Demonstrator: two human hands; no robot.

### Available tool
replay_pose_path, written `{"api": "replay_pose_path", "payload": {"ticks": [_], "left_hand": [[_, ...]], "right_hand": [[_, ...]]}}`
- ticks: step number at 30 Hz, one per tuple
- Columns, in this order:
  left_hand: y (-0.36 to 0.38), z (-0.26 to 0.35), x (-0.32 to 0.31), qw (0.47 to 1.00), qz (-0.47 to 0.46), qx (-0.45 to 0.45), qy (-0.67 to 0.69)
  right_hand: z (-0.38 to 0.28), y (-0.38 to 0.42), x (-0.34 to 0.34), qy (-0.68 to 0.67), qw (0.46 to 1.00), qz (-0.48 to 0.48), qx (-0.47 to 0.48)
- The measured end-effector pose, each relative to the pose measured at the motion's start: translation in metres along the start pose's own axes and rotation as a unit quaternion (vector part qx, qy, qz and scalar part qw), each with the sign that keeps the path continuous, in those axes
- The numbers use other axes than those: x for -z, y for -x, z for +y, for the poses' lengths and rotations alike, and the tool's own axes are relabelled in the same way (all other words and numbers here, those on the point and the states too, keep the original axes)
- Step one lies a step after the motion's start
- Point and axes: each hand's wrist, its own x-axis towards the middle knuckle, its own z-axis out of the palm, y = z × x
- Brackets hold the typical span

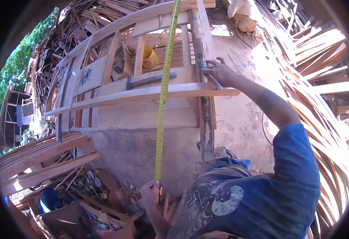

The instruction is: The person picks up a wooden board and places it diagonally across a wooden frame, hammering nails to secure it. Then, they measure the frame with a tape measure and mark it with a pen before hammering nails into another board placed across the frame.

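Note:
A yellow tape measure stretches from the top edge of the view down to my left hand, whose fingers are closed on its lower end. My right hand holds a blue pen beside the right end of a long wooden strip. The strip lies across a wooden frame, under the tape. A hammer rests on the frame just behind the strip, its handle passing beneath the tape. The far end of the tape is out of view.
A yellow bucket stands behind the frame. Tools and wood scraps fill a wooden box at the lower left. Long thin strips are heaped along the right, and more scrap wood is piled at the back left.

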Motion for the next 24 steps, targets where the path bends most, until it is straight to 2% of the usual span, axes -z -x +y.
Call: {"api": "replay_pose_path", "payload": {"ticks": [4,7,10,11,13,14,16,19,23,24], "left_hand": [[0.032,0.001,-0.036,1.0,0.019,-0.001,-0.007],[0.058,-0.005,-0.064,0.999,0.034,0.002,0.002],[0.079,0.017,-0.09,0.999,0.045,0.013,-0.028],[0.088,0.038,-0.096,0.998,0.025,0.059,-0.015],[0.094,0.05,-0.116,0.998,0.032,0.037,-0.044],[0.094,0.057,-0.124,0.997,0.037,0.024,-0.06],[0.089,0.072,-0.144,0.995,0.037,0.014,-0.096],[0.071,0.115,-0.178,0.991,0.01,0.039,-0.128],[0.03,0.154,-0.232,0.993,0.001,0.057,-0.103],[0.023,0.171,-0.241,0.991,0.001,0.074,-0.11]], "right_hand": [[0.014,0.009,0.002,0.0,0.999,-0.009,0.032],[0.026,0.013,0.0,-0.041,0.995,0.044,0.084],[0.037,0.017,0.025,-0.24,0.954,0.179,0.008],[0.046,0.025,0.045,-0.266,0.952,0.131,-0.077],[0.093,0.021,0.039,-0.326,0.908,0.225,-0.135],[0.123,0.012,0.03,-0.487,0.824,0.219,-0.189],[0.16,0.003,0.044,-0.608,0.702,0.202,-0.312],[0.23,-0.025,0.044,-0.651,0.649,0.174,-0.352],[0.301,-0.077,0.044,-0.641,0.646,0.134,-0.392],[0.32,-0.092,0.037,-0.624,0.667,0.12,-0.388]]}}
